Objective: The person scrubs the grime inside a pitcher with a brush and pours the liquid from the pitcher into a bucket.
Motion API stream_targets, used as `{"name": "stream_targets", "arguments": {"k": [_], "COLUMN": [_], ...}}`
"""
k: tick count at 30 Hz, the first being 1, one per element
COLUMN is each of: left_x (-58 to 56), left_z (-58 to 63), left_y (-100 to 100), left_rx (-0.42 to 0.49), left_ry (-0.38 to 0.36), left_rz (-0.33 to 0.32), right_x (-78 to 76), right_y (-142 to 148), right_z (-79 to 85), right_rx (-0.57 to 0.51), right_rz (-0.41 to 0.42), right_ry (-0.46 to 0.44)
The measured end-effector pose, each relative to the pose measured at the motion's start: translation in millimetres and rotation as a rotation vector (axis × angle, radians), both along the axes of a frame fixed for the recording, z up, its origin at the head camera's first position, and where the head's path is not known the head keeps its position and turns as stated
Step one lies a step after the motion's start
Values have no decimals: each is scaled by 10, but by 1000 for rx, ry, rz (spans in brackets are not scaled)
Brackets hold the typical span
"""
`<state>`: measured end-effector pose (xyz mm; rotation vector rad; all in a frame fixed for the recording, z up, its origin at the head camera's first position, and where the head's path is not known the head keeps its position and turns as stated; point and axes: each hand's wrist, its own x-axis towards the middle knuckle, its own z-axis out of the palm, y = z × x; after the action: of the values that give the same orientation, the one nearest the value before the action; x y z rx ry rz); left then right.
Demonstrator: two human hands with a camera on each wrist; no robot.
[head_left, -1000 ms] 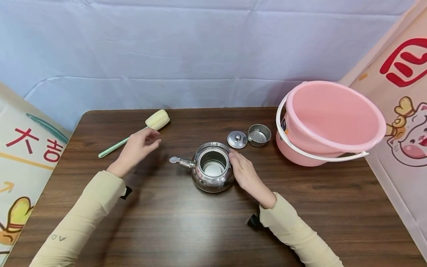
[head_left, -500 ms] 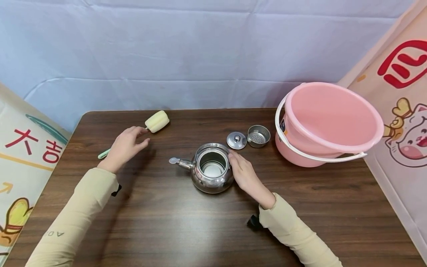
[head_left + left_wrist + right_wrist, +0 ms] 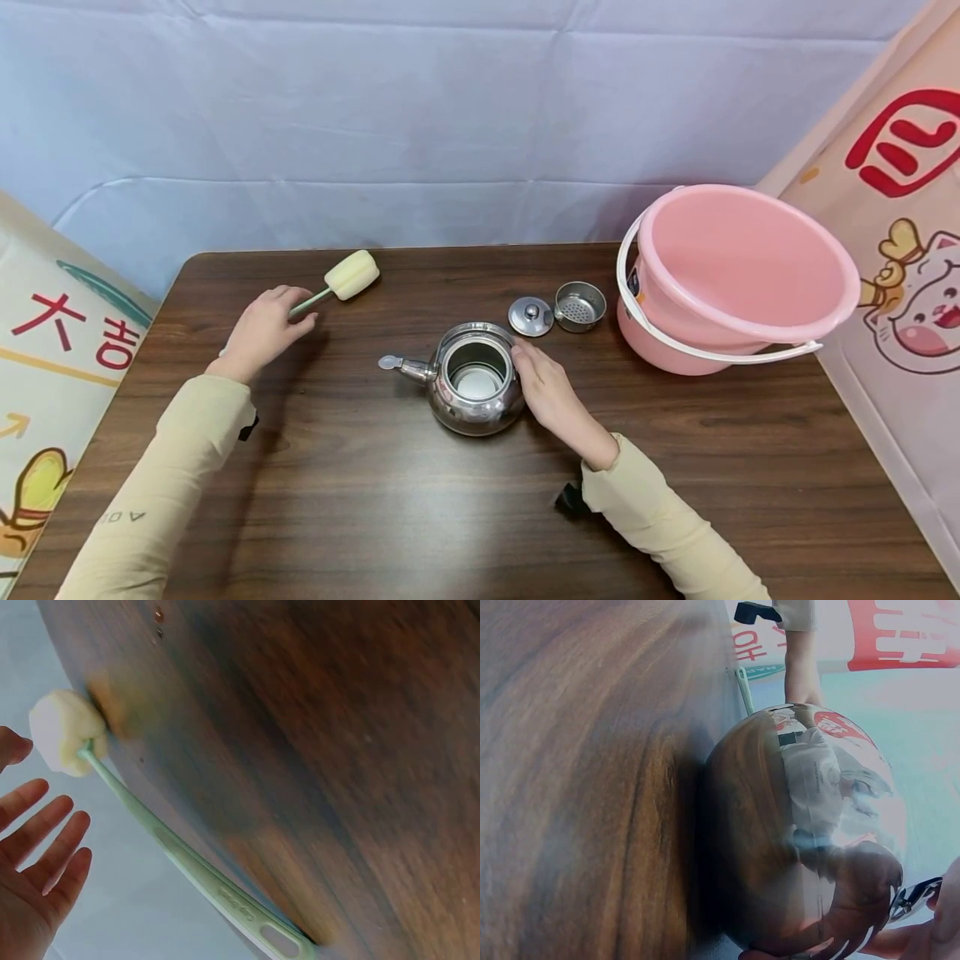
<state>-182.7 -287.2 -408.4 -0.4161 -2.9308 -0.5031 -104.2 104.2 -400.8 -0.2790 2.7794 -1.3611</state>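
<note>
My left hand [image 3: 262,329] hovers over the green handle of a bottle brush with a pale yellow sponge head [image 3: 352,276]. In the left wrist view the fingers [image 3: 45,821] are spread loosely, apart from the brush handle [image 3: 199,862]. A shiny steel teapot [image 3: 476,414] stands lidless and upright at the middle of the table, its spout pointing left. My right hand [image 3: 551,392] holds the teapot's right side, fingers at the rim. In the right wrist view the round body [image 3: 802,832] hides much of that hand, with fingers near a metal handle bracket [image 3: 915,900].
Behind the teapot lie its steel lid [image 3: 531,316] and a perforated strainer cup [image 3: 581,306], side by side. A pink bucket [image 3: 675,321] with a white carrying handle stands at the back right. Pale cloth [image 3: 465,125] hangs along the table's back edge.
My left hand has moved left and back along the brush, uncovering the stem near the sponge and covering the handle's end. The right hand and the teapot have stayed in place.
</note>
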Motion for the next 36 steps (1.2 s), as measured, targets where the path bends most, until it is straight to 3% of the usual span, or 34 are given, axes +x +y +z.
{"name": "stream_targets", "arguments": {"k": [6, 14, 24, 31, 36], "left_x": [-24, -35, -37, -60, -91], "left_z": [-11, -36, -61, -93, -138], "left_y": [-70, -161, -231, -258, -279], "left_rx": [-19, -27, -27, 31, 52], "left_ry": [-42, -129, -176, -242, -250], "left_rz": [30, 67, 82, 116, 120], "right_x": [6, 2, 4, 7, 15], "right_y": [6, 7, -1, 0, 8], "right_z": [-5, 20, 34, 34, 41], "right_rx": [-6, 8, -3, 0, -1], "right_rz": [5, 0, -8, -9, -2], "right_ry": [43, -17, -34, -40, -44]}}
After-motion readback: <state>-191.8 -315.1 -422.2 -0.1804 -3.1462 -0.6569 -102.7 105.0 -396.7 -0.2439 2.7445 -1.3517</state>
